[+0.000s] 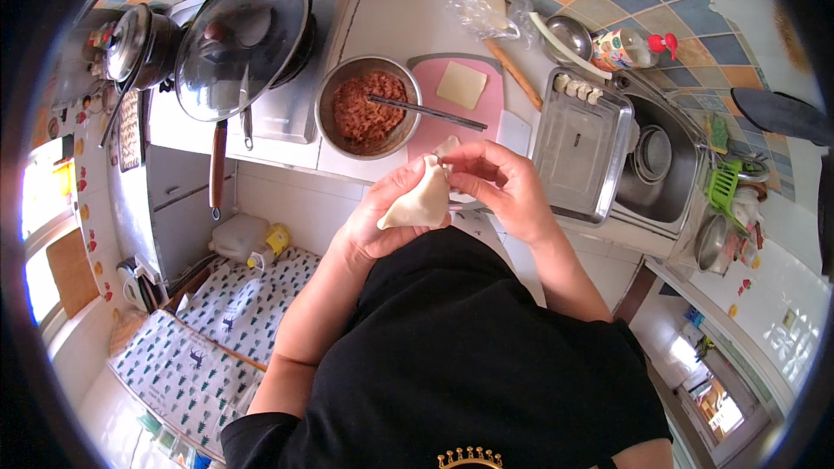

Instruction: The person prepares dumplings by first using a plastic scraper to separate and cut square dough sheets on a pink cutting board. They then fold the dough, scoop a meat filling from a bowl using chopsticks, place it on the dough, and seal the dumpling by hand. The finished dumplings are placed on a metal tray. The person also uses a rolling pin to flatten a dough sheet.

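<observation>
My left hand (384,208) holds a folded dough wrapper (422,198), its wide end hanging towards me. The fingers of my right hand (498,182) pinch at the wrapper's upper edge. Just beyond my hands, a steel bowl (322,111) holds minced meat filling (370,114), with dark chopsticks (449,116) laid across its rim. One flat square wrapper (461,85) lies on the pink cutting board (427,75). To the right, several small wrapped dumplings (578,88) sit in a row at the far end of a steel tray (567,150). What is inside the held wrapper is hidden.
A glass-lidded pan (244,39) and a pot (140,45) stand on the stove at left. Behind the board lie a rolling pin (515,75) and a plastic bag (492,13). The sink (658,189) holds bowls; a red-topped pump bottle (625,50) stands behind it.
</observation>
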